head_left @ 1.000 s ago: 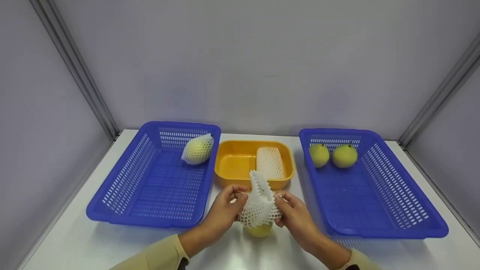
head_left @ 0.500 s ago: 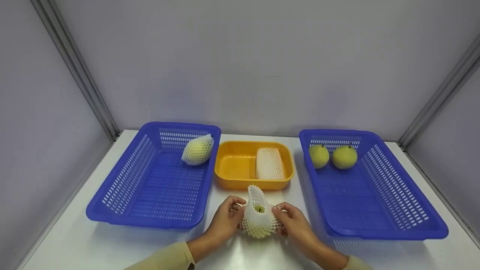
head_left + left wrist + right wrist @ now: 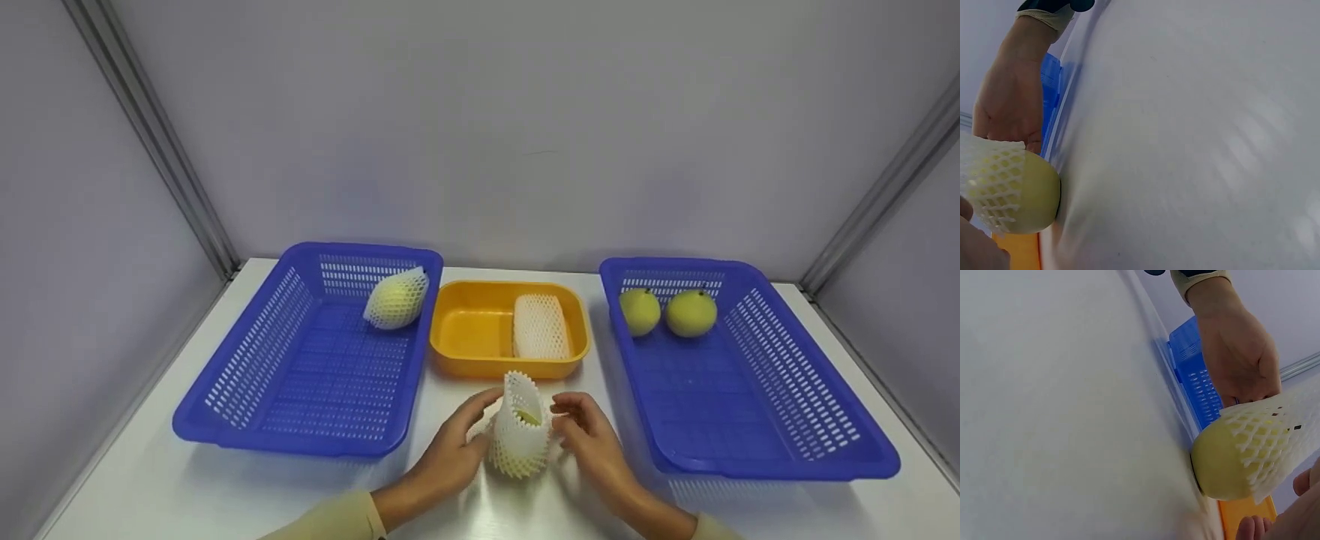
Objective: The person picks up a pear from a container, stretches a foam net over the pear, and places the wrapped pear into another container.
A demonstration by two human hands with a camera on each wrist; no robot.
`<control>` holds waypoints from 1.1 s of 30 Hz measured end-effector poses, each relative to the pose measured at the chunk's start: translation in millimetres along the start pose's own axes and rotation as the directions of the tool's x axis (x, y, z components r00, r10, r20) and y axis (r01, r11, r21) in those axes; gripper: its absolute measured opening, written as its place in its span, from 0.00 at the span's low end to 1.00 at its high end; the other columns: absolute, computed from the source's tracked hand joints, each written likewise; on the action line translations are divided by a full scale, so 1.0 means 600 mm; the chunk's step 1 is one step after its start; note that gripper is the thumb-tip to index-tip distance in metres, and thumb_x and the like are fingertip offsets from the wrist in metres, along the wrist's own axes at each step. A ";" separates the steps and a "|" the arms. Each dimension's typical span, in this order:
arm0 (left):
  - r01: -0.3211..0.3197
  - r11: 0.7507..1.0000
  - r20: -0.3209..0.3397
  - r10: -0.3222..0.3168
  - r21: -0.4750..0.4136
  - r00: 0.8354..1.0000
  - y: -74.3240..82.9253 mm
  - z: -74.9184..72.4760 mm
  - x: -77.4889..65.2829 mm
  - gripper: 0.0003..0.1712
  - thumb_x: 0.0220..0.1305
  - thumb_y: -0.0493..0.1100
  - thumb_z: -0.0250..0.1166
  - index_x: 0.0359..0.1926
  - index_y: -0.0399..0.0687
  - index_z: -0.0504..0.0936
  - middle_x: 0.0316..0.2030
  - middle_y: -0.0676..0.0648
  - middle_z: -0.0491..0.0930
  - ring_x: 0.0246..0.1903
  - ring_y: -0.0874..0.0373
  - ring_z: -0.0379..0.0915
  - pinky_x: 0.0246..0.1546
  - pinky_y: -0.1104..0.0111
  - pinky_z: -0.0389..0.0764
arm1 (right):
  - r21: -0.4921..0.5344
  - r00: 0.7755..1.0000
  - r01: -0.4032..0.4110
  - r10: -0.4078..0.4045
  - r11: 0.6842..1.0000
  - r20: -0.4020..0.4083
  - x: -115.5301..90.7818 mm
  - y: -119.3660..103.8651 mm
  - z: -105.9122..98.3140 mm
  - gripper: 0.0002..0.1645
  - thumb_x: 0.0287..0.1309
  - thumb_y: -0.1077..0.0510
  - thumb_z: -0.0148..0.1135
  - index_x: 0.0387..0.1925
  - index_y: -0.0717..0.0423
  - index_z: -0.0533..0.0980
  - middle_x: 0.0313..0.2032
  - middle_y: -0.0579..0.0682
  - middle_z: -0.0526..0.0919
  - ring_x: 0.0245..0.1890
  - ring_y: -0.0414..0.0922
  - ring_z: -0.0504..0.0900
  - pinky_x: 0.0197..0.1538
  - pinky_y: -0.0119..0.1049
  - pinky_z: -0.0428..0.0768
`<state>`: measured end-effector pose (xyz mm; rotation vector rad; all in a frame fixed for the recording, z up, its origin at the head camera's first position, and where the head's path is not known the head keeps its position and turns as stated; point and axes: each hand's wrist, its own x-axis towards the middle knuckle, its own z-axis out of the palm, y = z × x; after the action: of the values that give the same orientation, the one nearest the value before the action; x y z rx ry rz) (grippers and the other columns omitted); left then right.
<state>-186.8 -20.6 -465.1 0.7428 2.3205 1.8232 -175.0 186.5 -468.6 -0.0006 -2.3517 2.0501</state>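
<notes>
A yellow-green pear (image 3: pixel 1219 458) stands on the table in a white foam net (image 3: pixel 519 442), its bottom bare in both wrist views. The net's loose top rises above the fruit, and the pear's top shows through the opening (image 3: pixel 528 417). My left hand (image 3: pixel 450 450) curves along the left side of the net, thumb and forefinger spread apart at its edge. To the right, my right hand (image 3: pixel 596 442) has its fingers loosely bent and its fingertips just beside the net, with nothing in them.
A blue basket (image 3: pixel 307 442) at left holds one netted pear (image 3: pixel 397 300). Another blue basket (image 3: pixel 765 469) at right holds two bare pears (image 3: pixel 691 313). Between them, an orange tub (image 3: pixel 469 367) contains flat foam nets (image 3: pixel 540 327). Walls stand behind and at both sides.
The net has come down over the pear, which now stands lower. Both hands have let go of the net's edges; the net has narrowed and the right fingers have drawn back slightly.
</notes>
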 end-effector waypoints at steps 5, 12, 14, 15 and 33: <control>-0.038 0.999 0.136 0.035 0.018 0.990 0.001 0.001 -0.005 0.44 0.55 0.33 0.61 0.71 0.56 0.53 0.70 0.52 0.54 0.69 0.53 0.45 0.68 0.51 0.47 | 0.017 0.940 0.285 -0.283 0.958 0.191 -0.008 -0.009 -0.006 0.42 0.39 0.79 0.47 0.62 0.63 0.63 0.60 0.57 0.68 0.60 0.48 0.66 0.62 0.46 0.68; -0.121 0.986 0.174 0.100 0.113 0.980 -0.008 0.005 -0.003 0.43 0.60 0.53 0.63 0.71 0.51 0.53 0.68 0.49 0.57 0.67 0.53 0.52 0.66 0.55 0.57 | -0.045 0.885 0.330 -0.292 0.943 0.361 -0.016 -0.005 -0.007 0.36 0.58 0.62 0.61 0.67 0.54 0.59 0.65 0.52 0.64 0.66 0.43 0.60 0.67 0.36 0.58; -0.126 0.981 0.164 0.101 0.147 0.981 -0.011 0.006 -0.003 0.42 0.59 0.53 0.62 0.70 0.50 0.55 0.67 0.49 0.58 0.66 0.53 0.54 0.66 0.56 0.58 | -0.084 0.887 0.332 -0.281 0.939 0.366 -0.015 0.000 -0.006 0.35 0.59 0.56 0.62 0.66 0.52 0.61 0.64 0.49 0.66 0.66 0.44 0.61 0.67 0.38 0.58; -0.125 0.980 0.163 0.099 0.157 0.982 -0.012 0.007 -0.002 0.42 0.59 0.53 0.62 0.70 0.50 0.55 0.67 0.48 0.59 0.66 0.54 0.54 0.65 0.56 0.58 | -0.097 0.887 0.338 -0.282 0.936 0.366 -0.014 0.003 -0.006 0.34 0.59 0.54 0.62 0.65 0.52 0.62 0.63 0.49 0.67 0.66 0.45 0.61 0.67 0.41 0.59; -0.051 0.864 0.219 -0.070 0.501 0.973 -0.024 0.004 -0.021 0.56 0.60 0.64 0.57 0.70 0.31 0.40 0.69 0.33 0.51 0.66 0.43 0.52 0.66 0.50 0.54 | -0.148 0.873 0.286 -0.194 0.947 0.448 -0.001 0.030 -0.017 0.48 0.46 0.55 0.71 0.66 0.58 0.57 0.60 0.62 0.70 0.59 0.54 0.70 0.58 0.41 0.72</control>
<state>-179.2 -26.2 -481.8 0.9360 2.6458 1.0394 -174.7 199.3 -484.7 0.7804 -2.6257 1.8169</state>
